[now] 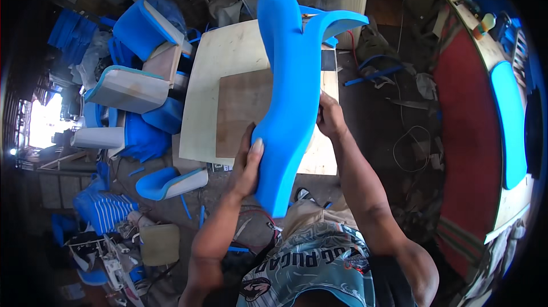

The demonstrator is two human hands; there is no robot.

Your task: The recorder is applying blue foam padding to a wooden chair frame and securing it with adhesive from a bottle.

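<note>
I hold a large, curved blue padded piece (287, 113) upright in front of me, with a forked top that bends off to the right. My left hand (248, 167) is closed on its lower left side, thumb lying on the blue surface. My right hand (330, 113) grips its right side around mid-height, fingers partly hidden behind it. Behind the piece is a pale wooden worktop (202, 50) bearing a smaller brown board (240, 104).
Blue and white padded pieces (128, 93) are piled at left, with another (171, 184) on the floor. Along the right runs a bench with red cloth (468, 153) and a flat blue pad (508, 124). Offcuts, a bag and cables (408, 161) lie on the dark floor.
</note>
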